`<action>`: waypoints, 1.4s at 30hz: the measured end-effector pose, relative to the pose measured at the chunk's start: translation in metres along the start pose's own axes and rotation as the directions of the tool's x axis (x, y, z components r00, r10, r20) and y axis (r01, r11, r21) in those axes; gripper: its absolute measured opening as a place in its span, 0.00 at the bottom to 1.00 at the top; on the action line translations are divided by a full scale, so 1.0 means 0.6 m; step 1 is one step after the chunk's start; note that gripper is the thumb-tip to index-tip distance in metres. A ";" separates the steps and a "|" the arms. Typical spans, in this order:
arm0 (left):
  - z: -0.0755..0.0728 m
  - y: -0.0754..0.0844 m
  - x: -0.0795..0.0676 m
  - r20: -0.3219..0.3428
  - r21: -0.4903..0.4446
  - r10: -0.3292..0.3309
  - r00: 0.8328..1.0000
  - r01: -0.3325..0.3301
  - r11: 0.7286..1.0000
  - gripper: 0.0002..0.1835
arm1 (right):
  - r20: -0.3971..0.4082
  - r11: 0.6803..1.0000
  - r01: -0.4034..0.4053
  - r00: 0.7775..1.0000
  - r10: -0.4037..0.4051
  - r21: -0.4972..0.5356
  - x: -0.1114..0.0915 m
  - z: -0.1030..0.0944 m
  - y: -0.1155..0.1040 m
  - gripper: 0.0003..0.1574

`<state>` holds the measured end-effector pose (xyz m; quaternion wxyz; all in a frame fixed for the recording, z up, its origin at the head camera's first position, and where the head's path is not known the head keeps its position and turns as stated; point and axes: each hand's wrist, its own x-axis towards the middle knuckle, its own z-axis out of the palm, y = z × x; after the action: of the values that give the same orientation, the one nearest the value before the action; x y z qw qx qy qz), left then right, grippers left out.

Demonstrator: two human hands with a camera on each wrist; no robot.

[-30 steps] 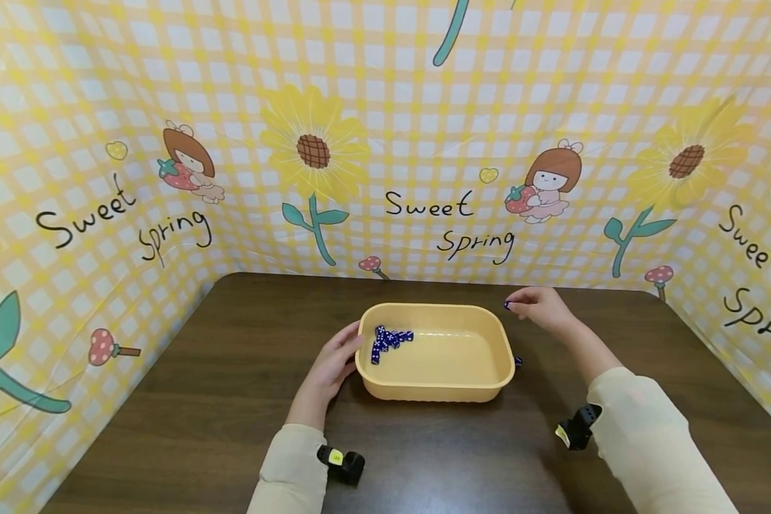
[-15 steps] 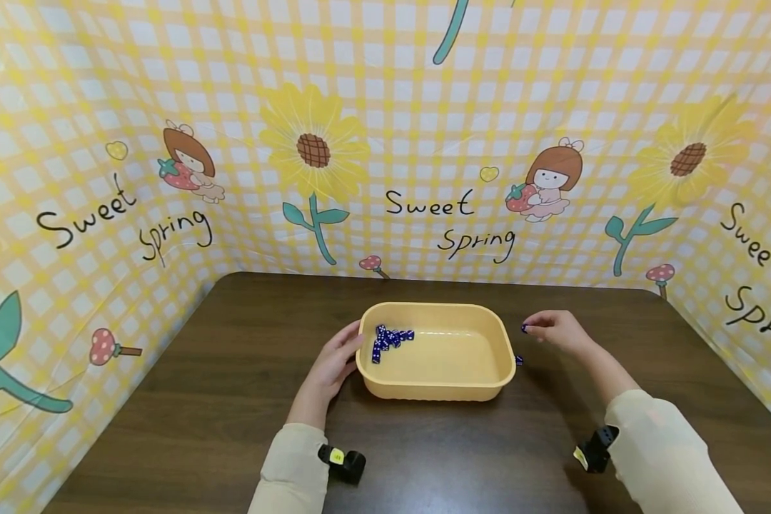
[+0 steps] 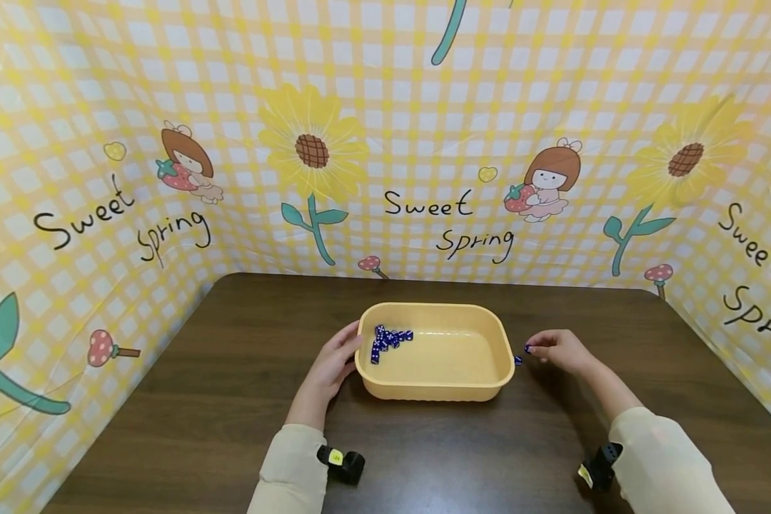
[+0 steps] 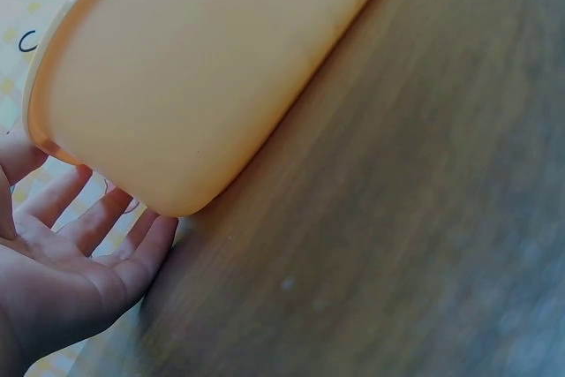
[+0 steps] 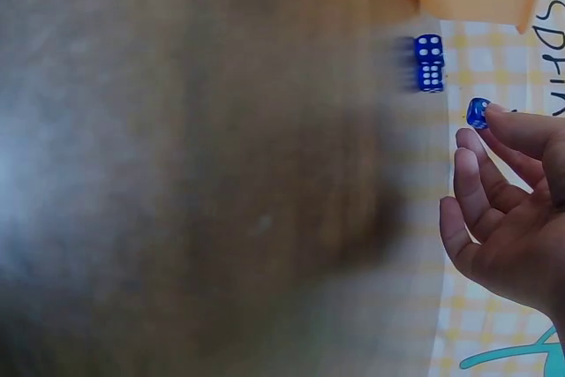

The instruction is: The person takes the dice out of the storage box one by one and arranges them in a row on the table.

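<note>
My head view: dark wood-grain table [image 3: 231,400] | behind it I see yellow-checked cloth [image 3: 411,107] | its print: sunflowers [image 3: 311,151], cartoon figures [image 3: 550,178], mushrooms [image 3: 101,348], black "Sweet Spring" lettering [image 3: 430,205]

Table [image 3: 218,392]: dark brown, wood-grained top, far corners rounded; pale sheen on the surface in front of the tub, soft shadow to its right.

Standing directly on it:
1. Tub [image 3: 433,393], one — yellow, open-topped, rectangular with rounded corners; upright, long sides running left to right.
2. Dice, two, blue with white pips — just beside the tub's right end, side by side on the table top. As seen from the right wrist: four-pip die [image 5: 429,48] nearer the tub, six-pip die [image 5: 430,77] farther from it.
</note>
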<state>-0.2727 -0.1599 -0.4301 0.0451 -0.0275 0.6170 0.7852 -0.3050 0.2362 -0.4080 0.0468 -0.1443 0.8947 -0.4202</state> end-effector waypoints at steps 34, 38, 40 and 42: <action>0.001 0.002 -0.001 0.010 -0.017 -0.003 1.000 0.003 1.000 0.23 | -0.020 0.999 0.026 0.999 -0.026 -0.035 -0.007 0.025 0.016 0.08; 0.002 0.002 -0.001 0.013 -0.019 -0.002 1.000 0.002 1.000 0.23 | -0.019 0.999 0.027 0.999 -0.027 -0.037 -0.008 0.026 0.016 0.09; 0.002 0.001 -0.002 0.010 -0.021 -0.003 1.000 0.003 1.000 0.23 | -0.019 0.999 0.030 0.999 -0.030 -0.032 -0.009 0.026 0.016 0.10; 0.003 0.001 -0.002 0.010 -0.022 -0.002 1.000 0.002 1.000 0.23 | -0.021 0.999 0.041 0.999 -0.041 -0.020 -0.009 0.026 0.018 0.11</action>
<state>-0.2718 -0.1584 -0.4290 0.0487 -0.0248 0.6080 0.7920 -0.2989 0.2327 -0.4268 0.0274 -0.1587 0.8961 -0.4137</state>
